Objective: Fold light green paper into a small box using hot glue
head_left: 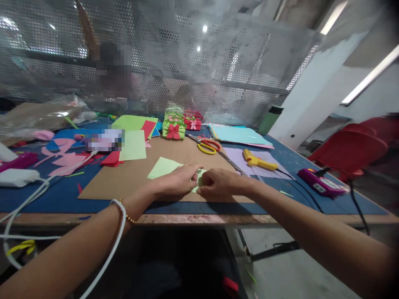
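Note:
Both my hands rest on a brown cardboard sheet (pixel 131 178) at the table's front edge. My left hand (pixel 177 180) presses its fingers down on a light green paper sheet (pixel 162 167). Facing it, my right hand (pixel 218 184) has its fingers curled and pinches the same paper's right edge. The two hands almost touch. A white cable (pixel 115 245) hangs over my left forearm.
Yellow-handled scissors (pixel 207 145), a yellow glue gun (pixel 257 161) and a purple device (pixel 321 183) lie to the right. Small green and red paper baskets (pixel 174 126) stand behind, with coloured paper sheets (pixel 134 143) and pink scraps (pixel 67 158) at left. Red chairs (pixel 352 151) stand far right.

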Demonstrator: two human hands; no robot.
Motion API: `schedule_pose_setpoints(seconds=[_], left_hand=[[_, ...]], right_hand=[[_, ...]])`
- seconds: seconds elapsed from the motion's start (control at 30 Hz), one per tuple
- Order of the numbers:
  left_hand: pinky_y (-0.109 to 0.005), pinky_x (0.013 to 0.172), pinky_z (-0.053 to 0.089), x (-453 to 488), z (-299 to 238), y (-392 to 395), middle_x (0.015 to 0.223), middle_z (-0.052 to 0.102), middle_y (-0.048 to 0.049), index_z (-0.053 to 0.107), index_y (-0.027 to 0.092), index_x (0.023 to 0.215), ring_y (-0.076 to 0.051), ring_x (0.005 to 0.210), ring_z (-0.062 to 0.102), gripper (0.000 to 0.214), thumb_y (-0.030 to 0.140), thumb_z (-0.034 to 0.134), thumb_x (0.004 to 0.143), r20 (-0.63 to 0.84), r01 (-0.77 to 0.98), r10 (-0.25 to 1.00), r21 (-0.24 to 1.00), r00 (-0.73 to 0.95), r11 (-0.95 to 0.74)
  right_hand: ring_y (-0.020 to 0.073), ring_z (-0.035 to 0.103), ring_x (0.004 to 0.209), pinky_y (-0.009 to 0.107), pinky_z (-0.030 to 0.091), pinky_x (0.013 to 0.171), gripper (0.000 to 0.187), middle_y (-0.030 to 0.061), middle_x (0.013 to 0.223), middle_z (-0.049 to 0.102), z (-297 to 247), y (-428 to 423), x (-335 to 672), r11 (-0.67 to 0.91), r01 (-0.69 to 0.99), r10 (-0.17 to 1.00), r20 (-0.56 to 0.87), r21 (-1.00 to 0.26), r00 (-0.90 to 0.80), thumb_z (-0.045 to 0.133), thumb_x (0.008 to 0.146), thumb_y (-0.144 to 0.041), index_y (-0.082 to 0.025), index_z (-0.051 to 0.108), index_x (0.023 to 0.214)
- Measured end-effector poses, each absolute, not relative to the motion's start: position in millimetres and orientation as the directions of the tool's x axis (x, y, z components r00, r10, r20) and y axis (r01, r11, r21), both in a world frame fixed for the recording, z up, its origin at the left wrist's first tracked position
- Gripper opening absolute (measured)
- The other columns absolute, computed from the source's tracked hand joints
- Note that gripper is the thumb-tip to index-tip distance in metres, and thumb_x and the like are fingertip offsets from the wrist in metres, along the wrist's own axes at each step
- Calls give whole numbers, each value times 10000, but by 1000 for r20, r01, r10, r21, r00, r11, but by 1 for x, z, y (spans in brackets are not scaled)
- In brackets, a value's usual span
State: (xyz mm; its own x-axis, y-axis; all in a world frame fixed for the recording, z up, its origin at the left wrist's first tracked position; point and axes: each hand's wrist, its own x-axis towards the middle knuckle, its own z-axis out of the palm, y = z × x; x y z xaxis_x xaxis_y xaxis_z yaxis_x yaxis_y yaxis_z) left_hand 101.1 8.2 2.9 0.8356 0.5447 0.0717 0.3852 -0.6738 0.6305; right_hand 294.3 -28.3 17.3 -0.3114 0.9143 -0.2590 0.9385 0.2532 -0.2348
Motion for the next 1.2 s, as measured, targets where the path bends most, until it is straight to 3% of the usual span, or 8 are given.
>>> schedule_pose_setpoints(seconds=[0.2,0.67,0.93,1.2], left_hand=[[-267,716,419,100,2,7,912,596,-22,552,200,1254,-173,811,535,384,259,487,880,75,387,545,623,835,-679],[-289,764,434,101,4,6,955,644,-37,593,213,1211,-198,861,558,386,222,511,834,81,370,529,627,845,-686],[-297,767,434,102,0,9,947,639,-35,591,222,1218,-198,852,556,409,200,505,819,78,376,531,621,844,-688],[-287,764,433,101,2,9,967,638,-44,586,212,1235,-198,875,559,417,203,508,825,73,374,523,615,849,-694]], right_hand=[[109,426,580,256,255,529,419,-39,628,520,20,-28,303,293,908,882,-281,-301,-378,571,822,-569,-170,691,776],[106,386,557,265,244,516,304,-40,578,466,22,-33,295,234,928,912,-266,-291,-313,591,761,-447,-169,656,658],[109,406,567,266,250,521,342,-44,587,479,22,-28,298,246,921,901,-280,-303,-332,614,748,-505,-176,663,670],[108,400,562,265,257,529,288,-38,589,497,22,-28,300,283,909,890,-268,-306,-367,587,771,-432,-170,666,679]])
